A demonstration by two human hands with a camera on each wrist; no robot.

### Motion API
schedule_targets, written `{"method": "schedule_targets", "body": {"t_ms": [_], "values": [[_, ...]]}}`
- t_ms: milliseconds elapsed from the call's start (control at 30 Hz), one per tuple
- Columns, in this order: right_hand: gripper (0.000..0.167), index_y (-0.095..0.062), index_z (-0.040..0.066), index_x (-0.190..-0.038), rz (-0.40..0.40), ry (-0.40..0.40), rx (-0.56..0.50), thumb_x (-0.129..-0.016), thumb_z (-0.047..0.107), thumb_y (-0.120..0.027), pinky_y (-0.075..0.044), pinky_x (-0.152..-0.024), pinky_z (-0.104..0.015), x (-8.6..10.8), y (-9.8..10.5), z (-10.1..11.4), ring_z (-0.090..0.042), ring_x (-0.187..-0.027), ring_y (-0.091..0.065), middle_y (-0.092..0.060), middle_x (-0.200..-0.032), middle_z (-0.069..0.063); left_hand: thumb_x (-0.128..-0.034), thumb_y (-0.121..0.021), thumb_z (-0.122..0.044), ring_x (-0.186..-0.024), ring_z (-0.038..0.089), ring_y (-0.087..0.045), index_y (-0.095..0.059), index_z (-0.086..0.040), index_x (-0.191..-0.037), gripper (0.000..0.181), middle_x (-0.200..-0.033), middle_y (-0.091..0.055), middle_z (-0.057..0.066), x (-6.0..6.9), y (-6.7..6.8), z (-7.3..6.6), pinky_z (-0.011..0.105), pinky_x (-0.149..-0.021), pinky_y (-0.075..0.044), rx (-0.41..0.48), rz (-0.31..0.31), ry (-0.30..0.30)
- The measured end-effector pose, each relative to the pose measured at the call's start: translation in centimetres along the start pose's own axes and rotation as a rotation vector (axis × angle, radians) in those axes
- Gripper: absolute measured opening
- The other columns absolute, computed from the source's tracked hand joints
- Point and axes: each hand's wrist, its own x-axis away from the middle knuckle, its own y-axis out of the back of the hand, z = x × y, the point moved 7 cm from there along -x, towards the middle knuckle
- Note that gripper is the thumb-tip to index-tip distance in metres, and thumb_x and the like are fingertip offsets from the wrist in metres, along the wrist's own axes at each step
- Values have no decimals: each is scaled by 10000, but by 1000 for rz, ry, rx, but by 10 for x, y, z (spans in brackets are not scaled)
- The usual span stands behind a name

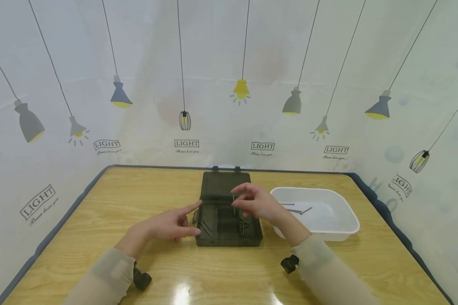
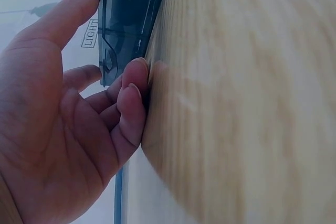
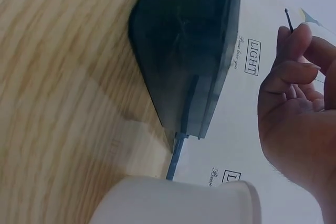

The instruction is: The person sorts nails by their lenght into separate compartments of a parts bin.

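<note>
A dark see-through plastic box (image 1: 229, 242) lies with its lid (image 1: 225, 185) folded back. My left hand (image 1: 168, 224) is at its left side, thumb and straight index finger touching the rim while the other fingers bend near the tabletop. Over the box, my right hand (image 1: 257, 203) pinches a thin metal nail (image 1: 234, 204) between thumb and fingertips, held roughly upright; its end (image 3: 287, 18) sticks out past the fingers in the right wrist view. Two long nails (image 1: 205, 228) lie in the left compartment, and several shorter ones (image 1: 242, 228) are at the right.
A white plastic tray (image 1: 343, 216) stands right of the box, beneath the right forearm, with several loose nails (image 1: 295, 211) in it. The wooden table (image 1: 137, 186) ends at a dark edge by a wall covering printed with lamps.
</note>
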Motion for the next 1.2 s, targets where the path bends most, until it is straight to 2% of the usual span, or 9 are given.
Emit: {"method": "schedule_targets", "body": {"t_ms": [133,267,400,567,800,1033,1200], "values": [[342,-670,119,-1387,7,-4,33,-1056,163,-747,-464,-563,-283,-3,-8,0,-160,-678,-689,-779,-1151,-216,-1044,-755,-465,-684,228,-671,-170,-284,-1785,961,-903,-659,84,1,0,-1,403,-702,-599,-2,-2,-4],[359,-661,82,-1397,13,0,69,-1060,174,-743,-439,-543,-283,-6,-16,0,-142,-667,-690,-800,-1087,-150,-1047,-753,-462,-684,225,-668,-166,-287,-1786,960,-898,-659,80,1,0,-1,400,-702,-595,-2,-1,-3],[396,-654,29,-1403,28,15,103,-1048,172,-755,-523,-597,-326,-9,-26,0,-143,-655,-694,-802,-1030,-126,-1048,-750,-466,-691,229,-667,-162,-294,-1786,959,-897,-658,80,1,0,-1,404,-705,-593,4,4,3],[374,-656,10,-1391,57,14,111,-1052,144,-743,-623,-732,-415,-14,-38,-2,-157,-650,-696,-778,-1069,-222,-1047,-751,-467,-698,230,-666,-163,-300,-1785,959,-904,-656,83,2,0,-1,408,-703,-593,16,5,12],[352,-674,27,-1373,69,-5,130,-1049,147,-744,-613,-747,-385,-16,-48,-5,-159,-660,-702,-787,-1001,-128,-1048,-747,-471,-688,229,-672,-168,-291,-1785,954,-911,-665,83,2,0,-2,405,-700,-590,4,4,6],[339,-683,22,-1360,80,-16,137,-1053,156,-739,-567,-687,-313,-15,-53,-3,-149,-662,-702,-784,-1018,-154,-1048,-749,-471,-682,228,-669,-169,-291,-1785,955,-918,-672,82,2,-1,-2,406,-701,-591,6,3,11],[326,-704,44,-1344,66,-21,156,-1052,183,-743,-541,-670,-318,-14,-50,-4,-164,-687,-713,-786,-1038,-143,-1045,-752,-470,-686,225,-668,-175,-298,-1784,952,-920,-669,79,3,0,-3,403,-697,-588,9,-3,14]]}}
